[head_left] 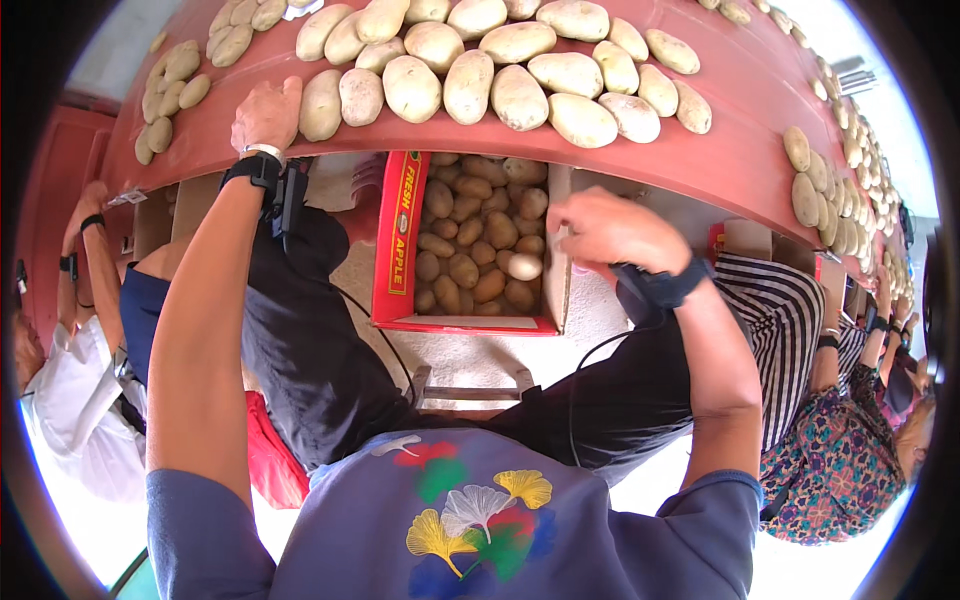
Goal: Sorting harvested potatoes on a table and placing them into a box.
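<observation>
My left hand (268,115) is closed at the near edge of the red table (225,138), its fingers curled beside the leftmost pale potato (321,105) of a spread pile. Whether anything is inside it is hidden. Over the right wall of a red cardboard box (400,235), my right hand (620,230) is closed, with a small pale bit at its fingertips that is too small to name. Below the table edge, the box holds many brownish potatoes (463,270). One paler potato (524,266) lies on top, near my right hand.
Smaller potato groups lie on the table to the left (170,90) and right (815,190). Co-workers sit on both sides: a person in white (85,400) on the left, a person in a patterned top (835,465) on the right. Black cables (375,330) run beside my legs.
</observation>
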`<state>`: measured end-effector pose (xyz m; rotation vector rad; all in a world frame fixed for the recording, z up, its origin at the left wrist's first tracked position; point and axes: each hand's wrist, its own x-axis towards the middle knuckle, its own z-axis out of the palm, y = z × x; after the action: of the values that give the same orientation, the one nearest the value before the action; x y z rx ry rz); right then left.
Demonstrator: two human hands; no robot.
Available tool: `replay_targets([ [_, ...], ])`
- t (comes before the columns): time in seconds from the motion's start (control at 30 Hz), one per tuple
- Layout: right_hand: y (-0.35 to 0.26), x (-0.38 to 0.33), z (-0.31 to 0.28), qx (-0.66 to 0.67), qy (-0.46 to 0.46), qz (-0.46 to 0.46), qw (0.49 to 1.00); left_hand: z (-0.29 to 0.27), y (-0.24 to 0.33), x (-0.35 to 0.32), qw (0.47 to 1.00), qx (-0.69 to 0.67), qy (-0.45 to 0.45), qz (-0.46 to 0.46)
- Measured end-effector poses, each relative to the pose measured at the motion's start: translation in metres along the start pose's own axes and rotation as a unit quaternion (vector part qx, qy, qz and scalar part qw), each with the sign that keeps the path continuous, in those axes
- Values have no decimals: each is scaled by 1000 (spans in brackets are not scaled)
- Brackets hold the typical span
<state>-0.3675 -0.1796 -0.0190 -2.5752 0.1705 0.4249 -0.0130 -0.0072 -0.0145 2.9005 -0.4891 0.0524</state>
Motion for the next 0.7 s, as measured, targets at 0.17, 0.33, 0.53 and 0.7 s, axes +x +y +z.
replay_targets([
  [0.17,56,-27,-56,112,402,92,904,-1,-7,4,1000,7,-7,10],
  [0.33,115,-28,-78,-129,447,142,874,0,-9,4,1000,9,-3,1],
  [0.53,149,-28,-74,-99,312,238,914,4,-7,6,1000,10,3,0],
  [0.7,124,-54,-74,-85,343,250,901,4,-9,6,1000,7,-9,2],
])
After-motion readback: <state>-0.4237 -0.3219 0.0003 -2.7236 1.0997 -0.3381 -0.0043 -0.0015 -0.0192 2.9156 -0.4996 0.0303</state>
